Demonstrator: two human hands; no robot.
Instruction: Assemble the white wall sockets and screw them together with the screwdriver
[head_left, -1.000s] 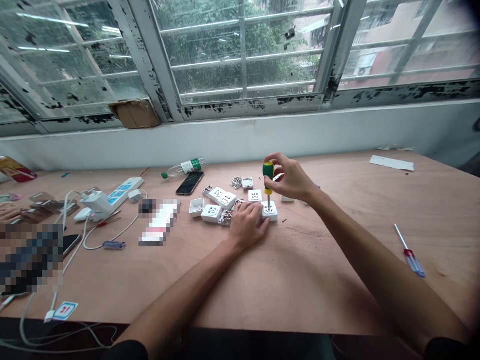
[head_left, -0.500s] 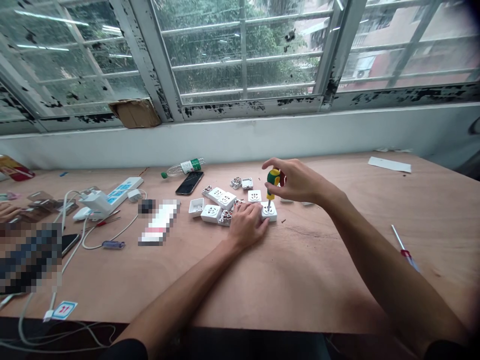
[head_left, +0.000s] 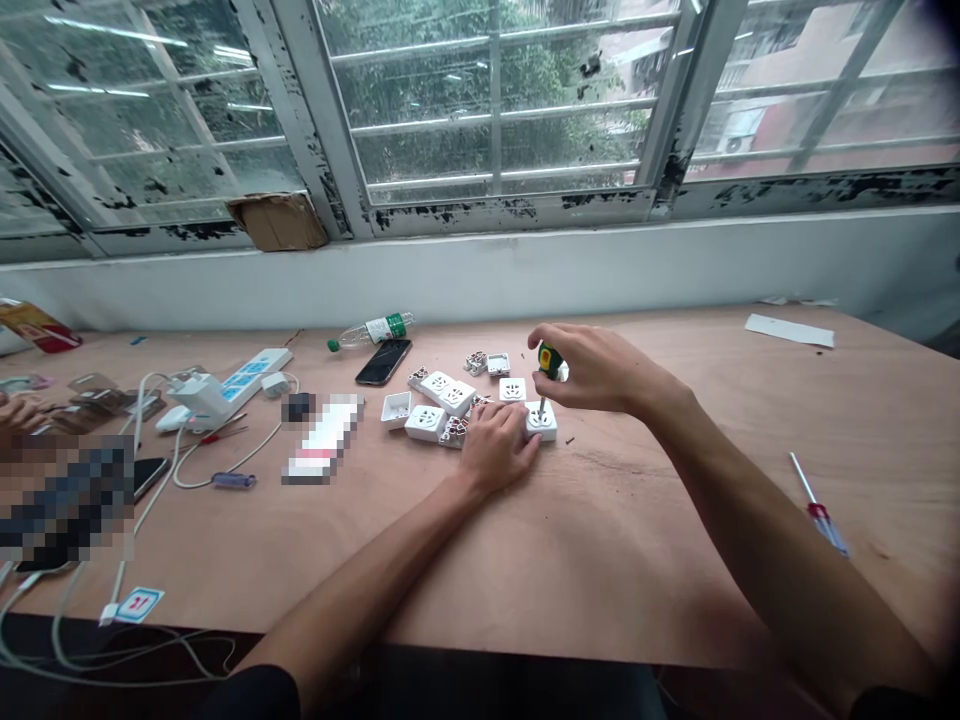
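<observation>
Nearest on my feed, off to the right, a red-and-clear screwdriver (head_left: 820,512) lies on the wooden table (head_left: 600,560); more of its handle shows past the forearm than half a second ago. Farther in, I see the left hand (head_left: 493,447) in the same spot as before, palm down among white parts, thumb against the near left corner of a white socket (head_left: 549,428). How tightly those fingers grip, I cannot tell. A small loose screw (head_left: 570,441) lies just right of that socket, unmoved.

Above it, my right hand (head_left: 596,368) has its fingers closed around a green-and-yellow screwdriver (head_left: 550,360), shaft down, the tip at the socket's upper face. A second ago most of the handle was exposed and the shaft stood nearly upright; now the fingers wrap over it and only the handle's end shows plainly.

Just beyond, another socket (head_left: 512,389) sits apart from the hands. Farther back, the dark phone (head_left: 384,361) and the bottle (head_left: 379,330) lie where they did.
</observation>
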